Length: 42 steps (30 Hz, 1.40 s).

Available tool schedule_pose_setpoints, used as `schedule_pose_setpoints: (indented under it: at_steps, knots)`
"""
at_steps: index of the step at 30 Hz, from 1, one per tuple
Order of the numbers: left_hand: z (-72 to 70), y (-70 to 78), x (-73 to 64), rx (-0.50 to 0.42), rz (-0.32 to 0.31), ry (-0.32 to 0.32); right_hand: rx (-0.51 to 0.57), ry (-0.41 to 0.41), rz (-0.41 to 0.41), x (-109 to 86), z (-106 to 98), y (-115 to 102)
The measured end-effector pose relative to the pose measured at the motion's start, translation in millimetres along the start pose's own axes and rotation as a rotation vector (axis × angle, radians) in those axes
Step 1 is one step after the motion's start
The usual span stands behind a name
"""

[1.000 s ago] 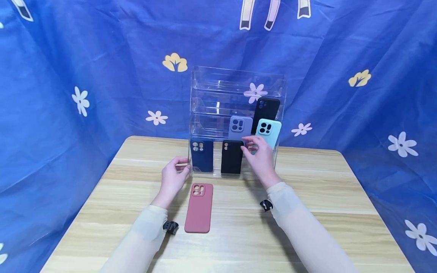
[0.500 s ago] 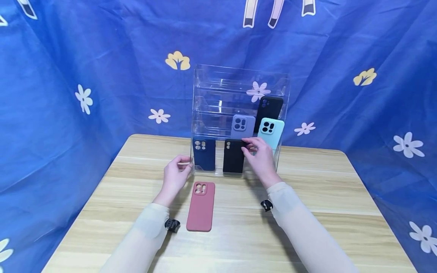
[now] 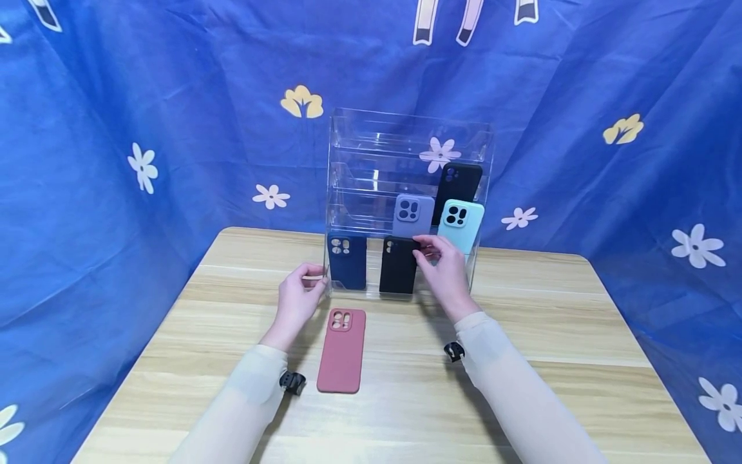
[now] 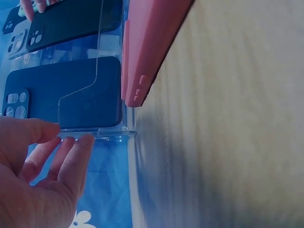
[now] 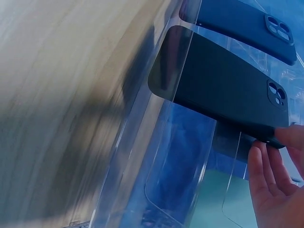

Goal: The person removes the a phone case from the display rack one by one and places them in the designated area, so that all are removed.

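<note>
A clear tiered display rack [image 3: 371,222] stands at the back of the table. My left hand [image 3: 298,298] pinches its left side edge, thumb in front and fingers along the outside in the left wrist view. My right hand [image 3: 445,274] holds a black phone case [image 3: 397,267] by its upper right corner, thumb on the back face and fingers at the side edge. The case's lower end sits behind the rack's bottom front lip [image 5: 156,95]. To its left in the same tier is a dark blue phone case [image 3: 348,264].
Higher up the rack stand a lavender phone case [image 3: 414,222], a light turquoise phone case [image 3: 466,225] and another black phone case [image 3: 460,183]. A dusty-pink phone case [image 3: 342,354] lies on the wooden table [image 3: 406,412]. Blue flowered cloth [image 3: 203,129] hangs behind.
The view has shifted slightly. Both hands keep their hold on the rack and the black phone case, which stays nearly in place.
</note>
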<state>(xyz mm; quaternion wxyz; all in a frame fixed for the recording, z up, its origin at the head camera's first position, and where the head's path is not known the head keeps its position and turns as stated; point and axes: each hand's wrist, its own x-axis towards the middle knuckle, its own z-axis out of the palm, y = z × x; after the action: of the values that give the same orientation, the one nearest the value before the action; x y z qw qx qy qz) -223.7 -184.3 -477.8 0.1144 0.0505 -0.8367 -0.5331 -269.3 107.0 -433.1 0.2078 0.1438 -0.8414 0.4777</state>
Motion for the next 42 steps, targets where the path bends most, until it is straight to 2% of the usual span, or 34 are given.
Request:
schedule_pose_setpoints:
  at_steps: [16,27,35,42]
  knots:
    - [-0.1,0.0,-0.4,-0.013,-0.010,-0.011,0.020,0.029,-0.031,-4.0,-5.6,2.3]
    - [0.5,-1.3,-0.3,0.005,0.014,0.002,0.033,0.040,-0.055,-9.5,-10.7,-4.1]
    - [0.4,-1.2,1.3,0.008,0.033,-0.004,0.125,0.086,-0.083,-11.8,-15.4,-14.7]
    - [-1.1,-3.5,0.1,0.011,0.024,-0.012,0.173,0.072,-0.042,-14.6,-14.6,-21.7]
